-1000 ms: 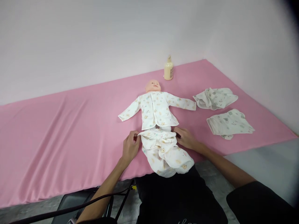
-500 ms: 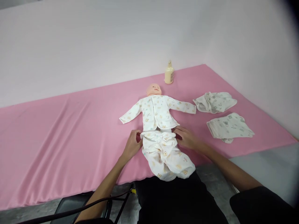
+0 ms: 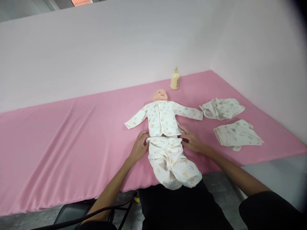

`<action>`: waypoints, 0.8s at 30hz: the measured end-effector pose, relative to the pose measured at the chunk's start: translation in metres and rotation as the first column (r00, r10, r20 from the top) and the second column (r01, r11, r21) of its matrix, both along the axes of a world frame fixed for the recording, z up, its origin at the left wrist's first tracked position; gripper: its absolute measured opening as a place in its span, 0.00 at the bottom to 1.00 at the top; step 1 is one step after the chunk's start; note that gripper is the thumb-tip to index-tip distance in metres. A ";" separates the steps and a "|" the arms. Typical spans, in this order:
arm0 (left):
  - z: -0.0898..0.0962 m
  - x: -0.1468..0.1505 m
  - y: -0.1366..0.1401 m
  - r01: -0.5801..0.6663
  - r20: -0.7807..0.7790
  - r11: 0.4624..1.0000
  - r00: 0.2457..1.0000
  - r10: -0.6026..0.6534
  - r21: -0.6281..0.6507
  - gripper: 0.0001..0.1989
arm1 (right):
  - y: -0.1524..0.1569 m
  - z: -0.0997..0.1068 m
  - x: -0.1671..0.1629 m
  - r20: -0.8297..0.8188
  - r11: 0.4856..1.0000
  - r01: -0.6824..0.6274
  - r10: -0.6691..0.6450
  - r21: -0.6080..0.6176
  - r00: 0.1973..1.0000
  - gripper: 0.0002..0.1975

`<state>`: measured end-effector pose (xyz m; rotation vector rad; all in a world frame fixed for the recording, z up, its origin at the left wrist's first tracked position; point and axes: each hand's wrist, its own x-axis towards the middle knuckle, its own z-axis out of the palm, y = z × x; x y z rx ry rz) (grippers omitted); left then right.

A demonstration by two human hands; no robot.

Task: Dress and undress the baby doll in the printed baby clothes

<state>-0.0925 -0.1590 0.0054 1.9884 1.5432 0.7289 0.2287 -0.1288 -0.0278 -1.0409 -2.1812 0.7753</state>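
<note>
A baby doll (image 3: 160, 95) lies on its back, dressed in a white printed jacket (image 3: 161, 119) with both sleeves spread. Matching baby pants (image 3: 171, 163) cover its lower body, and their waistband sits just under the jacket's hem. At the waistband's left side, my left hand (image 3: 139, 147) pinches the edge of the pants. My right hand (image 3: 192, 140) grips the opposite side of the waistband, its fingertips partly hidden by the cloth, with one finger near the jacket's lower corner.
A cream pump bottle (image 3: 175, 80) stands behind the doll's head. Two folded white printed garments, an upper one (image 3: 223, 108) and a lower one (image 3: 238, 134), lie to the right. Pink cloth (image 3: 96, 137) covers the table; a dark chair (image 3: 72, 212) stands below its front edge.
The pants' waistband has been pulled slightly up toward the jacket and lies flatter across the front. Both hands keep hold of its sides. The view has tilted up a little.
</note>
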 end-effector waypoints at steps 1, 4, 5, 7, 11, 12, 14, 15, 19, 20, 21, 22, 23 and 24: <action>0.001 0.000 0.000 0.006 0.002 1.000 1.000 -0.006 -0.015 0.13 | 0.003 0.001 0.000 -0.018 1.000 0.002 -0.002 -0.016 1.000 0.08; 0.005 0.002 -0.001 0.011 0.017 0.998 1.000 -0.009 -0.066 0.10 | 0.014 0.003 -0.004 -0.052 0.997 0.055 -0.057 -0.054 0.997 0.08; 0.006 0.003 -0.001 0.011 0.024 0.997 1.000 -0.009 -0.076 0.08 | 0.017 0.003 -0.006 -0.058 0.995 0.080 -0.083 -0.062 0.995 0.08; 0.008 0.004 -0.001 0.000 0.042 0.997 0.999 0.003 -0.082 0.05 | 0.021 0.004 -0.012 -0.061 0.989 0.129 -0.133 -0.071 0.989 0.09; 0.011 0.007 -0.002 -0.060 0.065 0.993 0.996 0.067 -0.105 0.02 | 0.023 0.004 -0.023 -0.066 0.972 0.217 -0.223 -0.090 0.973 0.09; 0.011 0.008 -0.002 -0.080 0.069 0.991 0.994 0.088 -0.108 0.02 | 0.023 0.004 -0.024 -0.067 0.969 0.226 -0.233 -0.096 0.970 0.08; 0.010 0.009 -0.002 -0.123 0.090 0.986 0.987 0.133 -0.109 0.04 | 0.021 0.005 -0.025 -0.070 0.968 0.230 -0.237 -0.105 0.969 0.08; 0.009 0.009 -0.002 -0.146 0.110 0.983 0.981 0.158 -0.108 0.04 | 0.019 0.005 -0.024 -0.067 0.968 0.226 -0.234 -0.108 0.970 0.08; 0.006 0.011 0.000 -0.242 0.220 0.964 0.940 0.261 -0.110 0.06 | 0.014 0.004 -0.018 -0.058 0.972 0.220 -0.225 -0.077 0.973 0.07; 0.005 0.012 0.001 -0.265 0.241 0.958 0.928 0.284 -0.109 0.06 | 0.013 0.003 -0.016 -0.066 0.974 0.219 -0.223 -0.057 0.973 0.08; 0.005 0.013 0.001 -0.286 0.259 0.952 0.917 0.305 -0.110 0.06 | 0.013 0.002 -0.014 -0.078 0.976 0.217 -0.219 -0.035 0.973 0.10; 0.004 0.014 0.002 -0.302 0.274 0.947 0.906 0.322 -0.113 0.06 | 0.013 0.001 -0.012 -0.086 0.978 0.210 -0.210 -0.015 0.974 0.11; 0.003 0.014 0.002 -0.313 0.290 0.942 0.896 0.335 -0.120 0.06 | 0.013 0.000 -0.010 -0.087 0.980 0.201 -0.201 0.000 0.976 0.12; 0.003 0.014 0.003 -0.310 0.309 0.941 0.889 0.338 -0.136 0.06 | 0.014 0.000 -0.008 -0.082 0.981 0.193 -0.192 0.010 0.978 0.11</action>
